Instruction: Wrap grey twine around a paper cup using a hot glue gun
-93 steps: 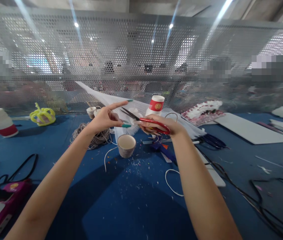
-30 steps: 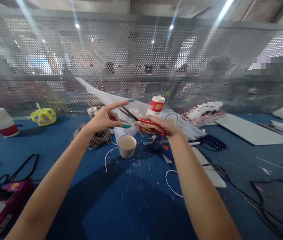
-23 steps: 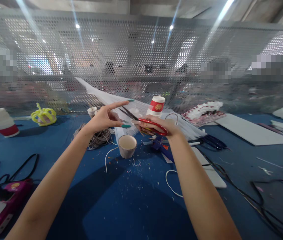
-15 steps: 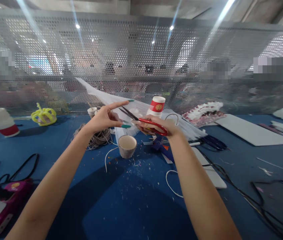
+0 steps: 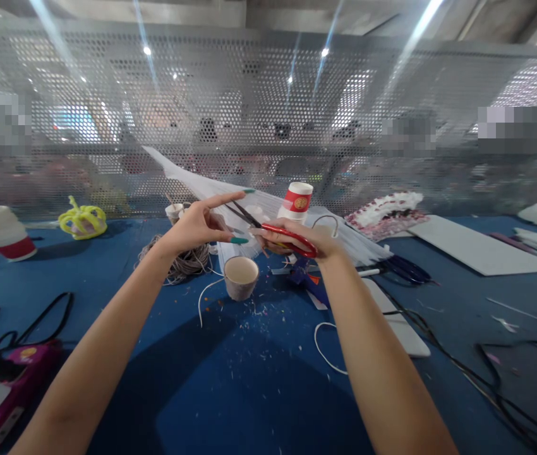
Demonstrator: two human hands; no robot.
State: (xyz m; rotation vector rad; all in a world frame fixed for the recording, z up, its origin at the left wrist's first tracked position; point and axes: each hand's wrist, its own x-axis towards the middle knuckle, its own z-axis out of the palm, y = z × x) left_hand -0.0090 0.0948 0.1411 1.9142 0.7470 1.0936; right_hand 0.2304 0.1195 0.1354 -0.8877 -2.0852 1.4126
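In the middle of the view my right hand (image 5: 304,239) grips red-handled scissors (image 5: 273,229), their dark blades slightly apart and pointing up and left. My left hand (image 5: 197,224), across from it, has its index finger and thumb stretched wide, with the blade tips between them. Its other fingers are curled and partly hidden, and I see nothing held in them. Below the hands stands a cup (image 5: 241,278), open end up, with a greyish wrapped outside. White sheer netting (image 5: 193,181) spreads behind both hands. A red and white paper cup (image 5: 298,197) stands upside down beyond my right hand.
Twine (image 5: 184,265) lies coiled left of the cup. A blue glue gun (image 5: 309,281) lies under my right forearm. Farther out are stacked paper cups (image 5: 0,230), a yellow pumpkin-shaped craft (image 5: 83,221), a purple power strip (image 5: 17,385), white board (image 5: 481,246) and black cables (image 5: 443,354).
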